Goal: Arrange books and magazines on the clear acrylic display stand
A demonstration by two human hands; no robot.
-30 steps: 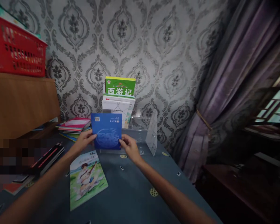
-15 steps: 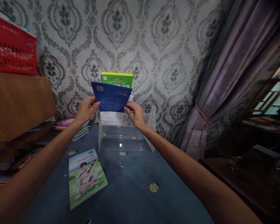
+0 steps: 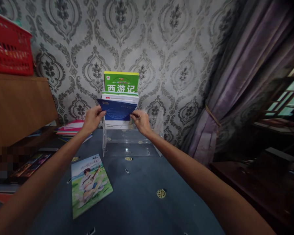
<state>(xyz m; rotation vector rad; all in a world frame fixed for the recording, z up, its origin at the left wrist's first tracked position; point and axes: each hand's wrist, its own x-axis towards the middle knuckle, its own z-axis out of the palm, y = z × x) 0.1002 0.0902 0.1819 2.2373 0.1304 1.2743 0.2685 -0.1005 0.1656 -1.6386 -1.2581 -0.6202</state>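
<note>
A dark blue book [image 3: 117, 110] is pinched at both side edges, by my left hand [image 3: 93, 119] and my right hand [image 3: 141, 120]. Its top leans toward me, in front of other books on a clear acrylic stand [image 3: 127, 150]. Behind it rises a green book [image 3: 122, 81] with a yellow top edge and large white characters. A white book [image 3: 121, 97] shows between the two, and a pale cover [image 3: 117, 124] peeks out under the blue one. The blue book's lower edge is above the stand's front tiers.
A picture-covered book [image 3: 90, 186] with a guitar player lies on the blue tablecloth [image 3: 142, 209]. Stacked books [image 3: 71, 127] sit at the left, beside a wooden cabinet [image 3: 19, 107] bearing a red basket [image 3: 11, 45]. A purple curtain [image 3: 225, 81] hangs at right.
Both hands have lowered the blue book and tilted it further, its top edge dropping toward me. More of the green and white books behind now shows. The view has shifted slightly.
</note>
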